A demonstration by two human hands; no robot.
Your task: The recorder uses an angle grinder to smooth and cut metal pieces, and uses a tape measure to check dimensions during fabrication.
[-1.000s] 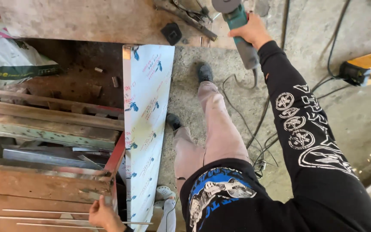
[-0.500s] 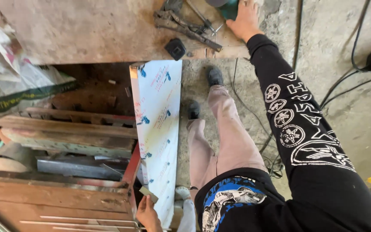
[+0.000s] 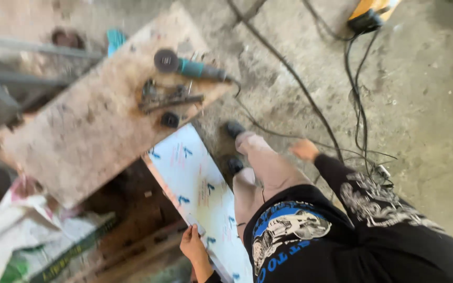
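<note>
On board: grinder (image 3: 192, 66) released; right hand (image 3: 305, 150) withdrawn, empty.

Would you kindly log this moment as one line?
left hand: grips white film-covered sheet | right hand: empty, above floor | angle grinder: lying on wooden board

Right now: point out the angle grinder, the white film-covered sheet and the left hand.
angle grinder (image 3: 192, 66), head view, on its teal body, lying on the board.
white film-covered sheet (image 3: 195, 178), head view, on its flat face, mid-length.
left hand (image 3: 192, 245), head view, back of the hand, at the sheet's near edge.
</note>
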